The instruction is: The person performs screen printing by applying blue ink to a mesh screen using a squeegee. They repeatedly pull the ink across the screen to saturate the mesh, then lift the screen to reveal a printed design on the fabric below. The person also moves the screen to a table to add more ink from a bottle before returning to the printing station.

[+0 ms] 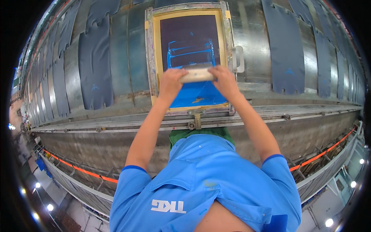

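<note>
A pale wooden-handled squeegee (pixel 198 74) lies crosswise over a screen printing frame (pixel 150 54), slightly blurred. My left hand (pixel 171 80) is closed on its left end, and my right hand (pixel 225 79) grips the right end. Within the frame's yellow-taped border, the mesh (pixel 188 29) looks dark at the far side. Wet blue ink (pixel 185 95) covers the near part. Thin blue streaks run across the dark area just beyond the squeegee. The squeegee's blade edge is mostly hidden beneath the handle.
The frame rests on a long metal table (pixel 251 42). Dark fabric pieces (pixel 95 69) lie along it on the left, and more fabric panels (pixel 286 54) on the right. A white handle (pixel 240 59) sticks out from the frame's right side. A metal rail (pixel 154 124) runs along the near edge.
</note>
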Demonstrator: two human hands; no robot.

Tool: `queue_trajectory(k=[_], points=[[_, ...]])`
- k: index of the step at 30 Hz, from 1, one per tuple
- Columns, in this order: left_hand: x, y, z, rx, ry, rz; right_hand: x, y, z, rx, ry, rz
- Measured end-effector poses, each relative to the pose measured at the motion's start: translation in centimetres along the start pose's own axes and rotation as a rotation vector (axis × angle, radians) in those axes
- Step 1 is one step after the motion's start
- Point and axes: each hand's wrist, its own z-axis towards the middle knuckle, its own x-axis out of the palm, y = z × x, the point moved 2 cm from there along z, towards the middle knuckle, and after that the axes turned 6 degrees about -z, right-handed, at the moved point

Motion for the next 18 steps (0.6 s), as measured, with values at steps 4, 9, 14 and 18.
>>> queue_trajectory(k=[4, 9, 14, 18], points=[[-0.2, -2.5, -4.8, -0.012, 0.052, -0.024, 0.9, 1.5, -5.7, -0.017, 0.014, 0.027], [-0.8, -0.8, -1.5, 0.062, -0.024, -0.04, -0.9, 1.1, -1.2, -0.041, -0.038, -0.004], [-2.1, 1.3, 8.0, -0.039, -0.053, -0.04, -2.7, -1.6, 8.4, -0.045, -0.083, -0.019], [-2.2, 1.7, 10.4, -0.061, -0.015, 0.014, -2.5, -2.6, 10.5, 0.008, -0.059, 0.011]])
